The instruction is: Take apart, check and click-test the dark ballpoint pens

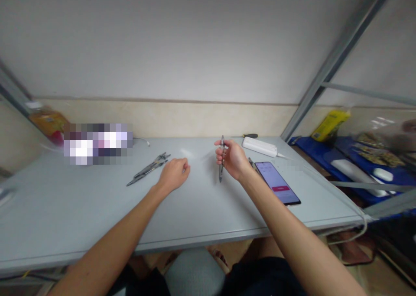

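Observation:
My right hand point(231, 157) holds a pen point(221, 168) upright between thumb and fingers, above the grey table point(201, 209). My left hand point(174, 174) is closed, with its fingers curled under, resting at the table's middle; nothing shows in it. Just left of it lie several pens point(147, 170) in a loose bundle. To the right of my right hand is a phone point(277, 183) with a lit screen, and another pen-like item is partly hidden beside it.
A white power strip point(260, 147) with a cable and a screwdriver point(250, 136) lie at the back right. A bottle point(48, 120) stands back left. Metal posts and a blue shelf point(305, 151) with bags are at right.

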{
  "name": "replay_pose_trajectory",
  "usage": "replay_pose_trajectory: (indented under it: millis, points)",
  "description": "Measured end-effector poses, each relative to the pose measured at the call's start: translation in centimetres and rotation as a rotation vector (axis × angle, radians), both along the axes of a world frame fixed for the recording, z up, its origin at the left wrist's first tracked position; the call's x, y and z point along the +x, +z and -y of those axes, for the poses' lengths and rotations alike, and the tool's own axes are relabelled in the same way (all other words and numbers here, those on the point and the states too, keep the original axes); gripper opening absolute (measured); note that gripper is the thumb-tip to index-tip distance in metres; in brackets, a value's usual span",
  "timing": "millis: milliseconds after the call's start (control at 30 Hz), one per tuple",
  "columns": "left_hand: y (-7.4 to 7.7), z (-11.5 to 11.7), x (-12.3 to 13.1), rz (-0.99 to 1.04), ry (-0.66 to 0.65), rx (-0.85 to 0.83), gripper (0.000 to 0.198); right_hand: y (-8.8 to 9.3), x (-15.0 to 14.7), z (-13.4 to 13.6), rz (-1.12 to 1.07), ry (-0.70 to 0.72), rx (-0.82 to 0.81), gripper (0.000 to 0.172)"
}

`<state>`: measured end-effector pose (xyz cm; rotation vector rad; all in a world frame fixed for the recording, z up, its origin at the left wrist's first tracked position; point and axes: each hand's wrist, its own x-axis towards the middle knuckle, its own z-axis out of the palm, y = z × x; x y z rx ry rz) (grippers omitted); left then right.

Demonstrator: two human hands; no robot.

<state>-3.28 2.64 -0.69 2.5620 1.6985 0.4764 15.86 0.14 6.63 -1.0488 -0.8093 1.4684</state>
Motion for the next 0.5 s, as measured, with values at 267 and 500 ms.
replay_pose_trajectory:
  millis: [267,500]
  points:
    - [0.3,0.2,0.0,-0.002,0.006,-0.015,0.021,-3.9,1.0,-0.9,1.31,-0.051,0.298,0.015]
    - [0.5,0.2,0.0,0.0,-0.004,-0.02,0.021,-5.9,1.9,0.0,1.882,-0.124,0.296,0.026]
